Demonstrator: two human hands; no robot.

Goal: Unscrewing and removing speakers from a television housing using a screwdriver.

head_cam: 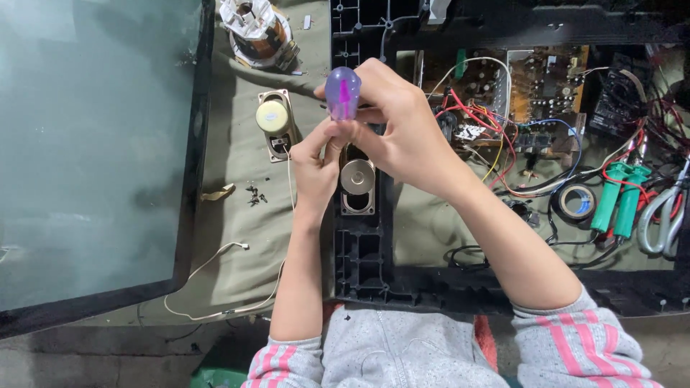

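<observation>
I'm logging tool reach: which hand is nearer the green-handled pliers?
Right. The right hand grips the purple screwdriver handle, left of the green-handled pliers; the left hand is farther left.

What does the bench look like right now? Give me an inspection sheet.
Surface: olive cloth under the work.
Job's things: purple translucent screwdriver handle, upright over an oval speaker seated in the black plastic frame.
Clutter: second loose speaker, small screws, tape roll, green-handled pliers, scissors, copper-wound coil.
Hands: right hand wraps the handle; left hand pinches just below it.
Cables: white wire trailing on the cloth; red, blue and yellow wires around the circuit board.
Surroundings: large glass screen to the left.
</observation>
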